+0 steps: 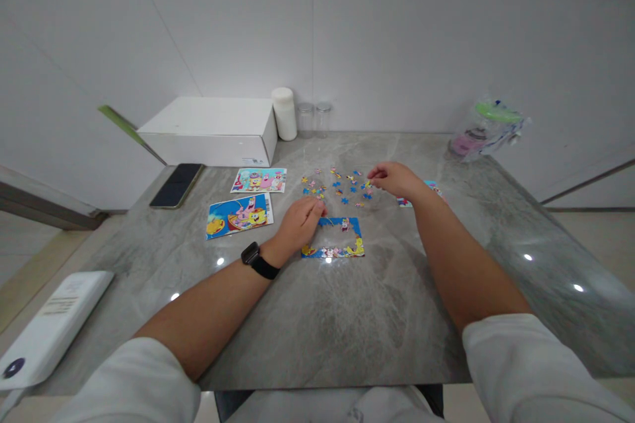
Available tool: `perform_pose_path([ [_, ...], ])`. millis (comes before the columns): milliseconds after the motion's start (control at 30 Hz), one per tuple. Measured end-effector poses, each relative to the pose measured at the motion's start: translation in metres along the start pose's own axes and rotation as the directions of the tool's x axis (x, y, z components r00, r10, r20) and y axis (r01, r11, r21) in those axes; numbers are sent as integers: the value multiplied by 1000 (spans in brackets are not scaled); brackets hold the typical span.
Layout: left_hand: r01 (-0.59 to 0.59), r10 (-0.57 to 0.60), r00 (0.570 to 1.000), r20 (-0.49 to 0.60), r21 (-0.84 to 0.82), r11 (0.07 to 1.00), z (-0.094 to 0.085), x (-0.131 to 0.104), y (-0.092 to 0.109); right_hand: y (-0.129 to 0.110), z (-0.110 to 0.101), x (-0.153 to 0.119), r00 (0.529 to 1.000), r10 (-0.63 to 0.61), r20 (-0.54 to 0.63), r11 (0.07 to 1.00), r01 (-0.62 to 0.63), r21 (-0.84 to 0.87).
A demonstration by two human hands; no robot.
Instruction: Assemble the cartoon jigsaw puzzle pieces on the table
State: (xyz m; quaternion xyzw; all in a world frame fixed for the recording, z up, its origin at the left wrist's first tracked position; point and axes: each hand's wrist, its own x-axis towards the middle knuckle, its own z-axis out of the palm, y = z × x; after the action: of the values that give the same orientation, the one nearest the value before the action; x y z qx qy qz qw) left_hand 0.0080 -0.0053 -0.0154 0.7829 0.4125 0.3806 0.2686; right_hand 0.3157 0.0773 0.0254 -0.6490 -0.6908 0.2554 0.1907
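Observation:
A partly assembled jigsaw frame (pixel 359 248) with blue and yellow edges lies on the grey table, its middle showing the tabletop. My left hand (pixel 299 219), with a black watch on the wrist, rests at the frame's upper left, fingers closed together; anything beneath them is hidden. Beyond the frame, several loose puzzle pieces (pixel 344 200) are scattered. At their right side my right hand (pixel 393 180) pinches a small yellowish puzzle piece. Two cartoon picture cards, an upper one (pixel 259 180) and a lower one (pixel 238 215), lie left of the pieces.
At the back left stand a white box (pixel 208 132), a white bottle (pixel 284 114) and two clear glasses (pixel 322 120). A phone (pixel 177 186) and a white device (pixel 57 327) lie left. A plastic-wrapped cup (pixel 483 131) stands back right. More colourful pieces (pixel 404 202) lie behind my right forearm.

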Motion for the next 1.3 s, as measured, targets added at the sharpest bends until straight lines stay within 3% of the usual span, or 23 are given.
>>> perform_pose_path([
  [133,25,-25,999,-22,14,1000,0,1,-2,-31,6,-18,984,-151,98,967,127,220],
  [400,13,-14,1000,-17,-45,999,-1,1,5,-77,40,-49,928,-325,183,917,262,301],
  [633,-8,9,999,41,-30,1000,-2,2,11,-81,52,-51,916,-342,208,909,267,321],
  [833,31,-32,999,-25,-31,999,0,1,6,-80,51,-47,924,-351,154,902,290,320],
  [1033,67,-69,997,-41,-54,996,1,3,3,-79,53,-46,901,-365,236,907,287,308],
  [1300,46,-48,998,-28,-68,997,0,2,6,-78,51,-46,905,-343,251,932,295,210],
])
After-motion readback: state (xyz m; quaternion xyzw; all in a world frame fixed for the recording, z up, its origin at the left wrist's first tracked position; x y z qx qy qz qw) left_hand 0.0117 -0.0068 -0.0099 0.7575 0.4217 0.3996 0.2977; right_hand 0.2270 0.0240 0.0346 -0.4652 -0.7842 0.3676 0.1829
